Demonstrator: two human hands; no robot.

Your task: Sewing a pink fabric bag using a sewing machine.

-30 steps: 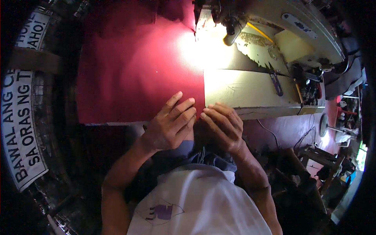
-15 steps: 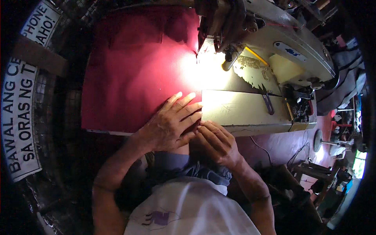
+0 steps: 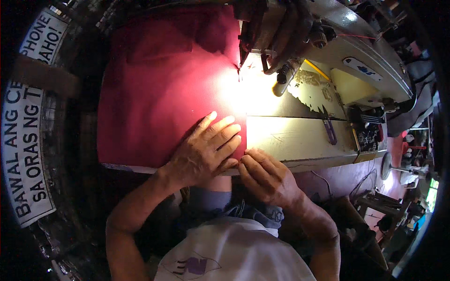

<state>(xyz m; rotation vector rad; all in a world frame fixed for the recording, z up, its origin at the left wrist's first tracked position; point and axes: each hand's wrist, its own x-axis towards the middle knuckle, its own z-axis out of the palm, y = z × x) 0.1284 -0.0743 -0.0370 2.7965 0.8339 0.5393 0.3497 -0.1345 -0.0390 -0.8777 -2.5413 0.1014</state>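
A large sheet of dark red fabric (image 3: 150, 103) lies across the left of the sewing table, its right edge running under the needle area of a sewing machine (image 3: 323, 40). My left hand (image 3: 201, 147) rests flat on the fabric near its front right corner, fingers spread. Right beside it, my right hand (image 3: 267, 175) pinches the fabric's right edge at the table front, fingertips closed together. A bright lamp glow washes out the cloth by the needle.
Thread snips (image 3: 329, 126) with purple handles lie on the pale tabletop (image 3: 295, 143) to the right. Behind them is a yellow stick (image 3: 318, 70). A tray of small dark parts (image 3: 368, 133) sits at the table's right end. A fan (image 3: 386, 166) stands farther right.
The whole view has shifted slightly, with the machine sitting a little farther right and lower. My hands keep nearly the same hold at the fabric's corner; the left fingers have drawn slightly back from the edge.
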